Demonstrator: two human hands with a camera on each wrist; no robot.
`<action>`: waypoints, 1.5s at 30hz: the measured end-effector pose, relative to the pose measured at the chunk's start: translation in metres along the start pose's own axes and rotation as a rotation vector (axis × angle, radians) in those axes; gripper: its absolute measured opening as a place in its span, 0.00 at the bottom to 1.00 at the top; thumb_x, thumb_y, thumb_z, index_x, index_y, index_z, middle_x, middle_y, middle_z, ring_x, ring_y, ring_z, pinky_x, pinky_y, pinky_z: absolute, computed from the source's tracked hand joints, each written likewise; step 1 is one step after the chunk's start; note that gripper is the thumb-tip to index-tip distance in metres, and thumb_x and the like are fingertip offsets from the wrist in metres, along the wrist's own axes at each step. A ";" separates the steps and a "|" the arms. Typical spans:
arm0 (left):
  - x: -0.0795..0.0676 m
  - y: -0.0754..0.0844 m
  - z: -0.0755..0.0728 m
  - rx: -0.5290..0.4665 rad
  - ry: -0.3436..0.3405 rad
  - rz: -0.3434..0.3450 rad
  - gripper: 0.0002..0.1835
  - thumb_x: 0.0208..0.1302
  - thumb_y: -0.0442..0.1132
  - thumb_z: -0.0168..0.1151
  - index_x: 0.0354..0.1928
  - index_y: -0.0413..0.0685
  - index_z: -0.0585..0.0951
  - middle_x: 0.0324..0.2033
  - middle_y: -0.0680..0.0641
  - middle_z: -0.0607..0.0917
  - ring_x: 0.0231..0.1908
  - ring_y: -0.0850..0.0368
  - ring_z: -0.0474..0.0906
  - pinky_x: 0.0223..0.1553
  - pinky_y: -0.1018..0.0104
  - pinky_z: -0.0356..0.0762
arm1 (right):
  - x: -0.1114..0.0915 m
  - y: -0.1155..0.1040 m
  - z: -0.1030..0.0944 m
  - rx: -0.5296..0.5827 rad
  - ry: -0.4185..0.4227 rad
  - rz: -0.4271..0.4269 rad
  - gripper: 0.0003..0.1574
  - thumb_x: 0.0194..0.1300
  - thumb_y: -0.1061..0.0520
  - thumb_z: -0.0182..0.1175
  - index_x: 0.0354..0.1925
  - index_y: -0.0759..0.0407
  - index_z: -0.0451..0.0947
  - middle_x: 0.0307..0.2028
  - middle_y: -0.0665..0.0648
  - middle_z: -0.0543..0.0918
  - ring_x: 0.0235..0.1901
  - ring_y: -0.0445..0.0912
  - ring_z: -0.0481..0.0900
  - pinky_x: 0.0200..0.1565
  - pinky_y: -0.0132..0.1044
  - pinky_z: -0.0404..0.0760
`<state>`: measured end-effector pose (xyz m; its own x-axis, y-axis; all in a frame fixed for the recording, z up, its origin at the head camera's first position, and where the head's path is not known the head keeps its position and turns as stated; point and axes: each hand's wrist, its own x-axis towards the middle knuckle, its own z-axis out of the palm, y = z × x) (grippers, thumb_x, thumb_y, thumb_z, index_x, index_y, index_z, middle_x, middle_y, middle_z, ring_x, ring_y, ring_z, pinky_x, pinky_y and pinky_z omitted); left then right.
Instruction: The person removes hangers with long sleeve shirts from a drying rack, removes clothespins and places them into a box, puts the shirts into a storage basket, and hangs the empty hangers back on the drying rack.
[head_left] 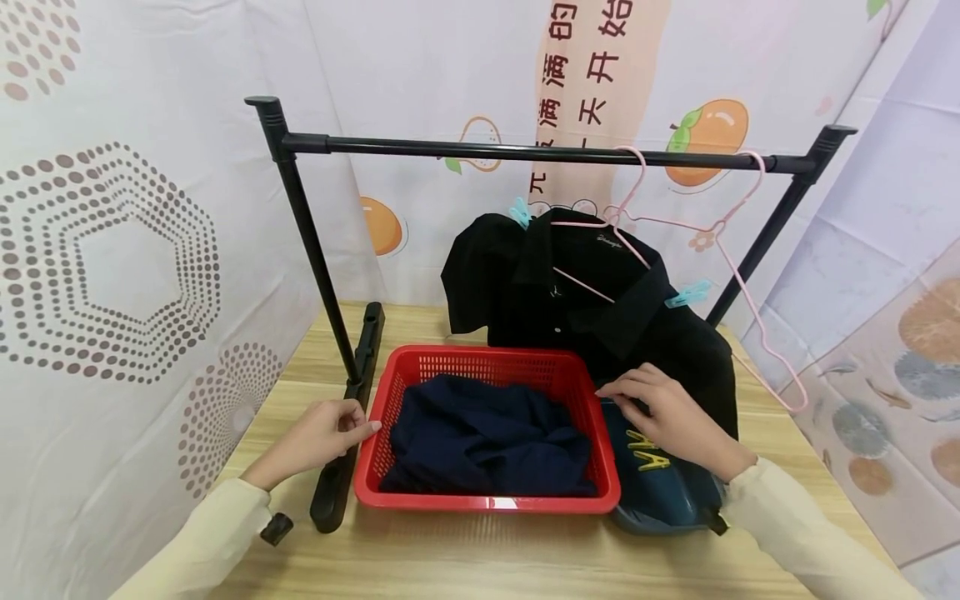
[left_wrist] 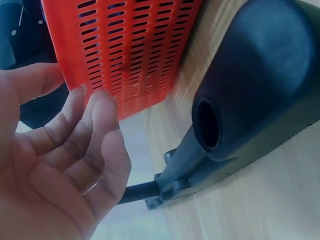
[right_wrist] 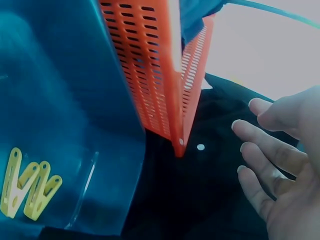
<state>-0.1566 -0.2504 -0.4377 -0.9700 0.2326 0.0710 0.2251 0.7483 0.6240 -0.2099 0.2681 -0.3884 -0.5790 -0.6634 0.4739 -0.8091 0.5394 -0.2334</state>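
A red plastic basket (head_left: pixel 486 503) with slotted walls stands on the wooden table, holding a crumpled dark navy garment (head_left: pixel 487 437). At its left rim, my left hand (head_left: pixel 324 437) pinches the edge between thumb and fingertips; the left wrist view shows the fingers (left_wrist: pixel 102 107) against the slotted outer wall. My right hand (head_left: pixel 667 417) hovers beside the basket's right rim with fingers apart and nothing in them. Under that hand sits a blue bin (head_left: pixel 652 525) with yellow clothespins (right_wrist: pixel 42 192) inside. Behind, a black collared shirt (head_left: pixel 577 308) hangs on a pink hanger (head_left: pixel 630 218).
A black clothes rack (head_left: pixel 465 150) spans the table, its left foot (head_left: pixel 330 496) close beside my left hand. A bare pink hanger (head_left: pixel 750 292) hangs at the right end of the bar. Light blue clothespins (head_left: pixel 688 293) clip the shirt. A printed curtain (head_left: pixel 420 75) stands behind.
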 end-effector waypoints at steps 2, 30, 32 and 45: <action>-0.001 0.000 -0.001 -0.020 -0.025 -0.014 0.16 0.70 0.51 0.68 0.28 0.53 0.79 0.18 0.55 0.77 0.18 0.59 0.76 0.20 0.65 0.74 | -0.001 0.001 -0.004 0.000 0.019 0.004 0.22 0.63 0.72 0.65 0.50 0.52 0.87 0.46 0.46 0.85 0.41 0.37 0.72 0.41 0.29 0.74; -0.009 -0.007 -0.002 -0.334 -0.268 -0.122 0.19 0.73 0.52 0.63 0.32 0.43 0.85 0.21 0.46 0.84 0.23 0.51 0.80 0.27 0.57 0.81 | -0.002 0.009 -0.033 -0.036 0.153 0.043 0.27 0.61 0.74 0.66 0.53 0.50 0.85 0.42 0.45 0.86 0.39 0.34 0.80 0.39 0.22 0.75; -0.009 -0.007 -0.002 -0.351 -0.284 -0.126 0.20 0.74 0.52 0.62 0.32 0.43 0.85 0.21 0.45 0.84 0.23 0.51 0.80 0.27 0.58 0.81 | -0.002 0.009 -0.037 -0.040 0.173 0.049 0.27 0.61 0.74 0.65 0.53 0.50 0.85 0.41 0.46 0.86 0.37 0.33 0.80 0.37 0.23 0.74; -0.011 -0.008 0.001 -0.418 -0.287 -0.162 0.21 0.75 0.52 0.62 0.33 0.40 0.83 0.22 0.45 0.83 0.25 0.51 0.80 0.29 0.59 0.82 | -0.006 0.005 -0.067 -0.041 0.312 0.130 0.26 0.63 0.74 0.65 0.56 0.56 0.84 0.38 0.50 0.87 0.31 0.32 0.78 0.32 0.21 0.73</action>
<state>-0.1480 -0.2584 -0.4444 -0.9120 0.3388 -0.2314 -0.0383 0.4911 0.8702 -0.2040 0.3098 -0.3351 -0.6130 -0.4005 0.6810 -0.7221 0.6339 -0.2772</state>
